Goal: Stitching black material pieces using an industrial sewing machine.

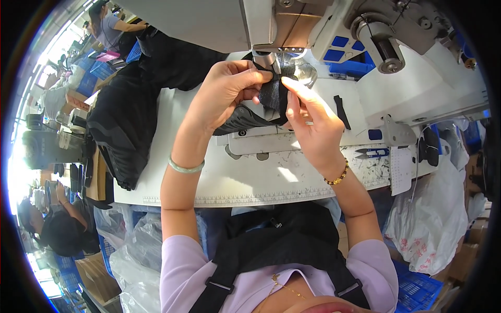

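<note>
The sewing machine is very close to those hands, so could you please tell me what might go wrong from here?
The left hand and right hand are close to the working end of the sewing machine, so either might get pinched. The black fabric could pucker if tugged unevenly. The snips lying near the right wrist might be knocked.
</note>
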A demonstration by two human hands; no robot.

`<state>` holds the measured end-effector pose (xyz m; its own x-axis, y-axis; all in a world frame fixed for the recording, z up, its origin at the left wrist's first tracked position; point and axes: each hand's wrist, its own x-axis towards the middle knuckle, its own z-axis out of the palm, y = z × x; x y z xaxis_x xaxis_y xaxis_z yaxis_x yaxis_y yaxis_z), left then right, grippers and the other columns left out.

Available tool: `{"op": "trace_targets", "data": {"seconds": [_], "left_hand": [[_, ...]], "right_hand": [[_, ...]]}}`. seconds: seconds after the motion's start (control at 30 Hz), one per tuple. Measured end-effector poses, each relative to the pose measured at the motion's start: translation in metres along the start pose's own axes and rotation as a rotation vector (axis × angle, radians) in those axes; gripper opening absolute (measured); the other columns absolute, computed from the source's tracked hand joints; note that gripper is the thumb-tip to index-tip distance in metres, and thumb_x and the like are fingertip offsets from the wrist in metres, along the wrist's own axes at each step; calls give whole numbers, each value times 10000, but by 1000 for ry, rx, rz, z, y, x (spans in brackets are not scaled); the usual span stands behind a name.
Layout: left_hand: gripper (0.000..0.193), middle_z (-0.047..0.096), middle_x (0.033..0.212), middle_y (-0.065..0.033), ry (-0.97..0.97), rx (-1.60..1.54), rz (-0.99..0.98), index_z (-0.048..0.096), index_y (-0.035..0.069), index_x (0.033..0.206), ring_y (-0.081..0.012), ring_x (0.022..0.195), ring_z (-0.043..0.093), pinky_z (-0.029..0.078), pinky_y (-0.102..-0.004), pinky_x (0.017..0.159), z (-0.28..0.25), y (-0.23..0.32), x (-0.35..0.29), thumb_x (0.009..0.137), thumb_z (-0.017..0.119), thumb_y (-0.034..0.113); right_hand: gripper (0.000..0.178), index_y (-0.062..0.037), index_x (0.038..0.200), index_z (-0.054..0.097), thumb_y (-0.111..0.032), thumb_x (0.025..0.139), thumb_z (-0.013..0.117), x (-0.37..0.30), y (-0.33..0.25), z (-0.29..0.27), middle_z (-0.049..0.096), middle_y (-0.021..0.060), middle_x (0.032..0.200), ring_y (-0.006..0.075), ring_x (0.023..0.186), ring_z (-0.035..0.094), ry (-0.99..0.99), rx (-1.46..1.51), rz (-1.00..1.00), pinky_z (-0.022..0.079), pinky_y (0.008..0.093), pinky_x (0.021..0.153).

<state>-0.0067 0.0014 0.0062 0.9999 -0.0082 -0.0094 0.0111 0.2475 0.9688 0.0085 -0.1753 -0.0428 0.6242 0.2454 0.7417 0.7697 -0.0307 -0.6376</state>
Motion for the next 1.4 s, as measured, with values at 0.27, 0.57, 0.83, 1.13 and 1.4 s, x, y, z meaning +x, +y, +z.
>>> {"op": "trace_targets", "data": {"seconds": [0.27, 0.57, 0.83, 1.13, 1.4], "left_hand": [[89, 576, 701, -37, -9, 4, 1, 623, -36, 794, -73, 569, 529, 471, -189, 531, -1, -1, 1, 827, 612, 46], [80, 596, 719, -54, -38, -27, 3, 610, -34, 773, -84, 576, 555, 494, -197, 533, -5, 1, 2, 828, 607, 25], [111, 591, 701, -36, -55, -53, -3, 628, -18, 767, -70, 568, 541, 468, -186, 518, -5, 0, 5, 829, 621, 74], [102, 589, 700, -22, -1, -103, 33, 631, -5, 786, -59, 559, 533, 451, -178, 515, -1, 0, 7, 825, 621, 88], [91, 591, 702, -26, -14, -47, 1, 624, -4, 792, -62, 572, 555, 477, -182, 533, -3, 0, 4, 817, 633, 83]], "right_hand": [[369, -73, 1125, 589, 48, 778, 627, -1, 0, 1, 611, 108, 816, 178, 596, 578, 21, -93, -63, 486, 261, 564], [388, -73, 1153, 561, 36, 785, 619, 2, 0, -5, 610, 111, 803, 195, 583, 586, -60, -58, -59, 484, 276, 547], [263, -46, 1080, 477, -25, 848, 597, 7, -16, -8, 617, 81, 740, 93, 533, 589, -60, 212, 314, 456, 223, 468], [244, -55, 974, 363, -42, 868, 582, 13, -14, -11, 587, 63, 699, 87, 480, 564, -23, 491, 468, 434, 207, 400], [221, -55, 922, 354, -12, 866, 563, 4, -9, -13, 526, 26, 726, 52, 499, 530, -45, 538, 385, 424, 188, 421]]}}
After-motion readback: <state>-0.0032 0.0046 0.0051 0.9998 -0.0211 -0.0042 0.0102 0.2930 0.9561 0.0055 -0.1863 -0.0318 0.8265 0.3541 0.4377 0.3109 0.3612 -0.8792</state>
